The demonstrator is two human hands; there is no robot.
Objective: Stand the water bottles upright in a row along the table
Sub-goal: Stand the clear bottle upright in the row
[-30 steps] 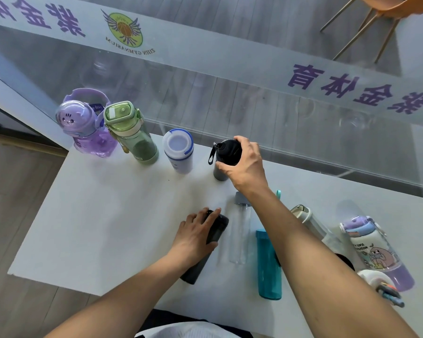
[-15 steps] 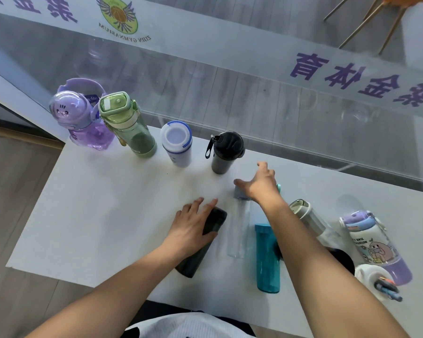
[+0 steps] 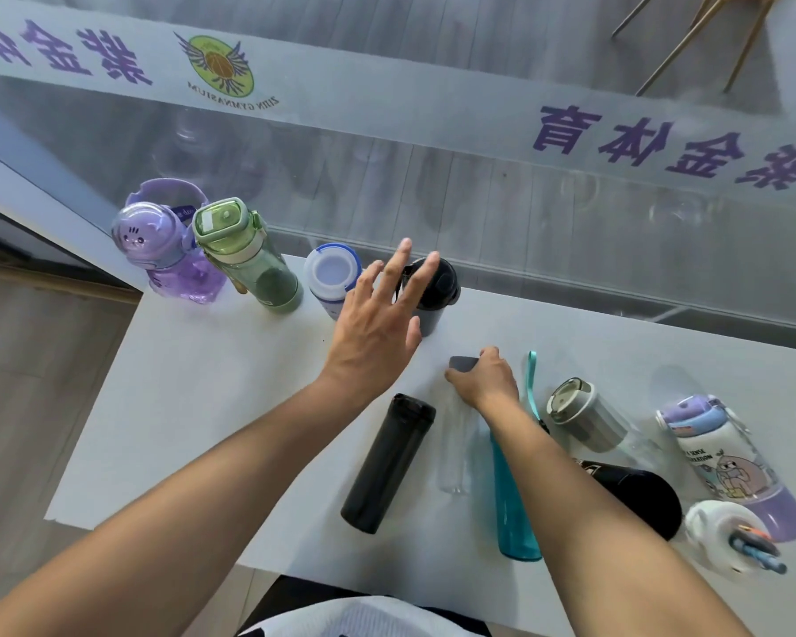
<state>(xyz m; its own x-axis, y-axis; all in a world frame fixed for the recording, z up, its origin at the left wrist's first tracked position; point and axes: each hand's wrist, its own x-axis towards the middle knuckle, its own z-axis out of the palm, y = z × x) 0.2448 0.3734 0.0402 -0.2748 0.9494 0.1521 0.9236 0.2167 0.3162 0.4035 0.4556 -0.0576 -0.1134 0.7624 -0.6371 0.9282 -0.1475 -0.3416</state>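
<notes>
Several bottles stand upright along the far edge of the white table (image 3: 194, 406): a purple cat-lid bottle (image 3: 166, 250), a green bottle (image 3: 249, 259), a white bottle with a blue rim (image 3: 329, 278) and a black-capped grey bottle (image 3: 437, 296). My left hand (image 3: 378, 328) hovers open above the table in front of the last two. My right hand (image 3: 488, 379) grips the grey-capped top of a clear bottle (image 3: 453, 457) that lies flat. Beside it lie a black flask (image 3: 387, 462) and a teal bottle (image 3: 513, 512).
At the right lie a grey-lidded clear bottle (image 3: 584, 416), a black bottle (image 3: 639, 498), a purple cartoon bottle (image 3: 731, 462) and a white cup-like bottle (image 3: 727, 535). A glass wall (image 3: 525, 200) with lettering rises directly behind the table. Chair legs (image 3: 690, 34) show beyond it.
My left hand let go of the lying black flask and rose toward the standing row. My right hand left the black-capped bottle, dropped back and closed on the clear bottle's top.
</notes>
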